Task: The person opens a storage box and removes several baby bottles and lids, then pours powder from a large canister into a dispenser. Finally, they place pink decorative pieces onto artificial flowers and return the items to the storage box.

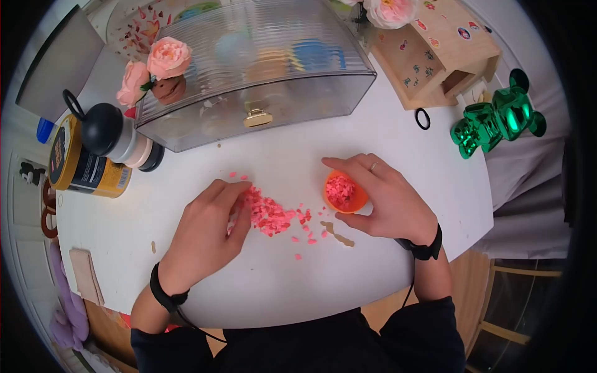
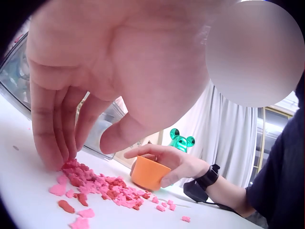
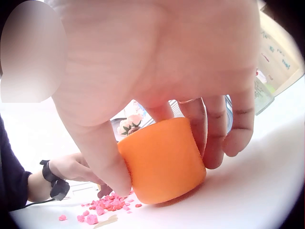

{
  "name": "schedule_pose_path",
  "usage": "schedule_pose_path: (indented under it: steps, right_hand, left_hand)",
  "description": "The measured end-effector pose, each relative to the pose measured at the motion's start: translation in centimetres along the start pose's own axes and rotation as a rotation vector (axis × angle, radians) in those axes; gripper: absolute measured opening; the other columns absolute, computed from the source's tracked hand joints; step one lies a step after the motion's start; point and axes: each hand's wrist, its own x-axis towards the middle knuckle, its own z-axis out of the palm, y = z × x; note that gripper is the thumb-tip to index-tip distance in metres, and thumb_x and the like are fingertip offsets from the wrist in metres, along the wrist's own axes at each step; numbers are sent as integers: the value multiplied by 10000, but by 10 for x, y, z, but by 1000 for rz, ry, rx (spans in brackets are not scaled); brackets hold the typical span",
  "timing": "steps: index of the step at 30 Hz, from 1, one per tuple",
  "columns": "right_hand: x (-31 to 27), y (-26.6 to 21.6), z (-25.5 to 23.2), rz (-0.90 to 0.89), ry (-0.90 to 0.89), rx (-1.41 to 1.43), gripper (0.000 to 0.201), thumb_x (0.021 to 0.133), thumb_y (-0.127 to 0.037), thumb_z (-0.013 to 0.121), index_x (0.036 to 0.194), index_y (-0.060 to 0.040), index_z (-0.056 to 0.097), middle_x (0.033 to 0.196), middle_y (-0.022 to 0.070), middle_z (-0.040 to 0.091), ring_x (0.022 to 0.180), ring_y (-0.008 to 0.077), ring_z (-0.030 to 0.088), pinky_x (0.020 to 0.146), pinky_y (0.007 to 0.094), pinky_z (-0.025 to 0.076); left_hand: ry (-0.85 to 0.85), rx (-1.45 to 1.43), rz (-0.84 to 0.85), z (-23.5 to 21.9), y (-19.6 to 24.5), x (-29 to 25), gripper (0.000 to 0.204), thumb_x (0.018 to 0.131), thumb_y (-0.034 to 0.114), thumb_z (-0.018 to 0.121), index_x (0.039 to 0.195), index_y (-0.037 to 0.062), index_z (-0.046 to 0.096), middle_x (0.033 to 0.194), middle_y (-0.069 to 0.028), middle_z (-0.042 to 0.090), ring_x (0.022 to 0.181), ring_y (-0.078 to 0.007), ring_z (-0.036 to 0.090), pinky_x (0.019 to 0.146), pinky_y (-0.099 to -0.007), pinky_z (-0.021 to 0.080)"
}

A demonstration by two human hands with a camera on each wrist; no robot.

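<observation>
My right hand holds a small orange cup between thumb and fingers. The cup leans slightly, its base close over the white table, and pink and red crumbly bits fill part of it. Left of the cup lies a loose pile of the same pink and red bits. At the pile's left edge is my left hand, fingertips pointing down and touching the bits. Its thumb stays apart from the fingers, as the left wrist view shows. Single bits are scattered between pile and cup.
A clear lidded box spans the back, with pink flowers beside it. At left stand a bottle and a yellow tub. A green shiny bear figure and a wooden house are at right.
</observation>
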Motion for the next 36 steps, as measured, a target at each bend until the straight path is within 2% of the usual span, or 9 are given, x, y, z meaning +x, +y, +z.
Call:
schedule_pose_path:
  steps: [1,4,5,8,9,12,22,31,36]
  right_hand:
    - [0,1,0,-7,15,-14,806,777,-128,912,1527,-97,618,1191,154,695,1127,377,675,985,443,574]
    - [0,1,-4,36,14,-57,802,770,-111,899,1522,-98,620,1192,151,697,1103,372,680,968,440,578]
    - [0,2,-4,33,22,-77,801,769,-107,895,1521,-98,619,1193,150,698,1101,373,681,966,440,579]
    - [-2,5,-3,31,33,-111,796,769,-95,884,1520,-99,620,1197,148,701,1103,373,684,963,441,580]
    - [-2,5,-3,32,31,-107,794,769,-93,882,1519,-99,621,1200,147,702,1108,374,685,965,440,581]
    - [-3,5,-4,30,41,-87,789,770,-92,880,1516,-97,626,1204,145,703,1122,374,685,976,437,580]
    - [-5,4,2,2,27,-62,772,786,-132,903,1508,-85,635,1207,138,715,1144,360,691,1020,432,571]
    - [-6,7,2,0,56,-88,758,792,-149,906,1495,-61,636,1188,142,724,1124,357,698,1013,431,574]
    - [-6,6,0,-9,38,-80,744,803,-155,900,1491,-51,635,1189,150,722,1118,356,698,1009,431,574]
  left_hand:
    - [13,12,4,1,4,0,350,956,17,734,1304,-27,733,1076,-169,706,897,-304,713,824,-399,594]
    - [18,160,288,7,21,4,369,904,12,776,1272,1,753,1094,-150,723,972,-331,703,863,-429,597]
    - [-71,205,359,10,25,7,408,863,45,827,1266,36,762,1192,-126,728,1096,-337,690,938,-446,594]
    - [-134,276,636,34,30,18,438,851,89,854,1276,43,757,1288,-103,709,1206,-307,674,1003,-432,586]
    - [-154,349,673,41,32,21,453,856,135,860,1286,44,748,1373,-97,684,1294,-293,651,1069,-431,569]
    - [-187,427,790,55,31,30,413,879,145,836,1266,29,753,1385,-95,690,1308,-287,653,1103,-427,563]
    - [-183,531,799,10,4,22,318,862,181,867,1133,29,799,1255,-57,778,1181,-257,746,992,-386,648]
    - [-132,444,957,55,26,40,307,909,227,851,1148,40,805,1271,-90,784,1205,-266,756,1052,-388,637]
    - [-158,552,939,28,14,40,257,926,218,844,1115,47,811,1246,-81,794,1191,-260,763,999,-365,654]
